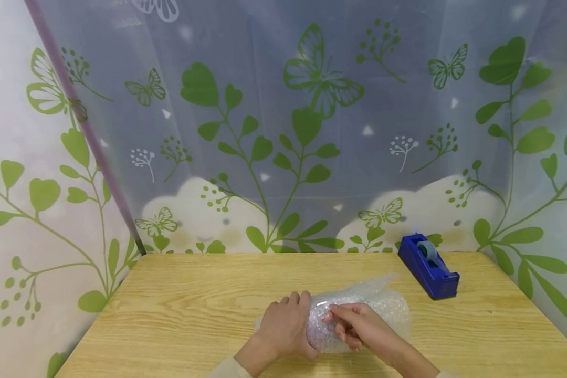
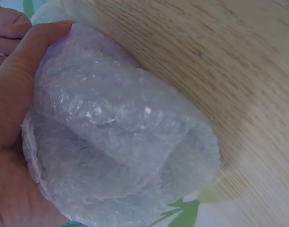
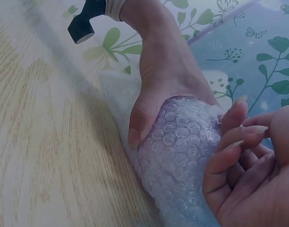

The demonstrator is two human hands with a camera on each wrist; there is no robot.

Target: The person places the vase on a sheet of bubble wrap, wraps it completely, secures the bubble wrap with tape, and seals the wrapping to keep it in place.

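A roll of clear bubble wrap (image 1: 382,312) lies on the table, with a pale purple tint showing through where it is wound tight. My left hand (image 1: 283,325) grips its left part, thumb on the near side and fingers over the top. The left wrist view shows the loose, hollow end of the bubble wrap (image 2: 125,123). Over the middle of the roll is my right hand (image 1: 361,328), its thumb and index fingertips close together at the wrap's surface. In the right wrist view the right hand's fingers (image 3: 225,170) are curled; whether they pinch anything is unclear.
A blue tape dispenser (image 1: 430,268) with a roll of clear tape stands at the back right of the wooden table (image 1: 184,294). Printed curtains (image 1: 264,131) with leaves and butterflies hang behind and at both sides. A dark device (image 3: 85,28) sits on the left wrist.
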